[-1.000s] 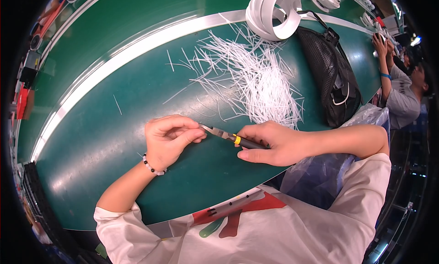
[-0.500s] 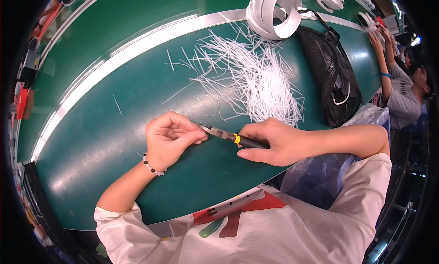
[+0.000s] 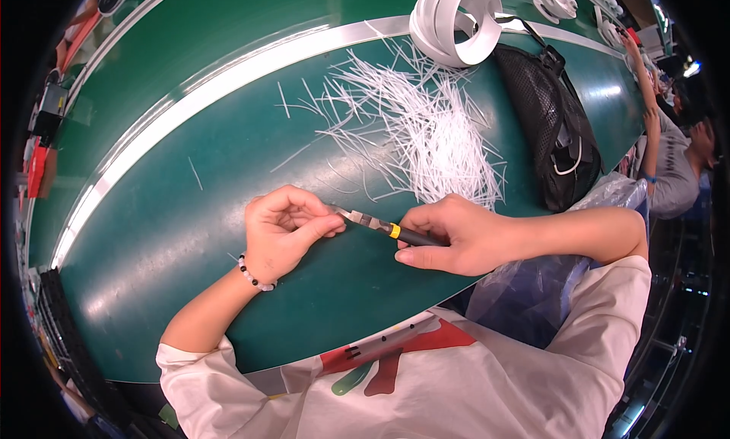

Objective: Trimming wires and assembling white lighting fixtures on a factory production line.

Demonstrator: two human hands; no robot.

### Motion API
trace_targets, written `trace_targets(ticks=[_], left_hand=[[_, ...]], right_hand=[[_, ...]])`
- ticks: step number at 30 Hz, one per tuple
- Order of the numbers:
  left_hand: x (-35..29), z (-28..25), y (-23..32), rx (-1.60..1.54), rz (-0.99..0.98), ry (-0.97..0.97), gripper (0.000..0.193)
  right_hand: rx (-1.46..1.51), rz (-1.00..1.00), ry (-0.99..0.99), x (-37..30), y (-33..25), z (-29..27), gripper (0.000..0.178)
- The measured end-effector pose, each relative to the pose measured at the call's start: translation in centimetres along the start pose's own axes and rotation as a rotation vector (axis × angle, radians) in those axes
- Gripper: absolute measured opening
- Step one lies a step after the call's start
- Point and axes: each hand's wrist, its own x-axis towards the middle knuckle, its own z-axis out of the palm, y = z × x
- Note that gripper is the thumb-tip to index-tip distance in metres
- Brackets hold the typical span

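My right hand (image 3: 464,237) is wrapped round the black handles of a pair of pliers (image 3: 382,225), which have a yellow band below their metal jaws. Their tip points left and meets the fingertips of my left hand (image 3: 280,224). Thumb and forefinger of that hand are pinched together at the jaws; whatever is between them is too small and too covered to make out. Beyond both hands lies a loose heap of thin white strips (image 3: 449,146), nearest to my right hand.
Behind the heap, a large white ring-shaped part (image 3: 456,24) stands on the green table (image 3: 175,233). To its right lies a black mesh bag (image 3: 544,119). Clear plastic sheeting (image 3: 525,287) hangs by my right elbow. Another person (image 3: 673,161) works at the far right.
The pliers' jaws look more closed and slightly turned at my left fingertips. Both my hands stay nearly in place. At the far right, the other person's arms have moved.
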Motion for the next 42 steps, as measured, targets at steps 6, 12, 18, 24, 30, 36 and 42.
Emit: trace_targets(ticks=[6,12,18,24,30,36,42], left_hand=[[-0.2,-0.7,2.7,0.413,0.002,-0.082,0.013],[0.9,0.3,3.4,0.457,0.703,0.004,0.026],[0.5,1.2,12.8,0.57,0.875,-0.365,0.03],[-1.5,2.5,17.7,0.379,1.2,-0.083,0.032],[-3.7,2.6,19.6,0.073,1.345,0.354,0.009],[-3.8,-1.7,19.3,0.392,1.401,-0.455,0.017],[-3.8,2.3,19.3,0.244,1.375,-0.048,0.007]], right_hand=[[0.037,-0.135,0.085,-0.2,-0.8,-0.5,0.031],[0.429,-0.006,0.083,0.0,0.1,0.1,0.019],[0.453,0.045,0.012,-0.3,0.9,0.8,0.018],[0.401,0.004,-0.035,-0.4,0.4,0.3,0.014],[0.382,0.018,-0.062,0.1,0.9,0.0,0.015],[0.455,0.075,-0.086,0.8,0.8,-0.1,0.015],[0.428,0.076,-0.102,0.6,1.3,-0.1,0.016]])
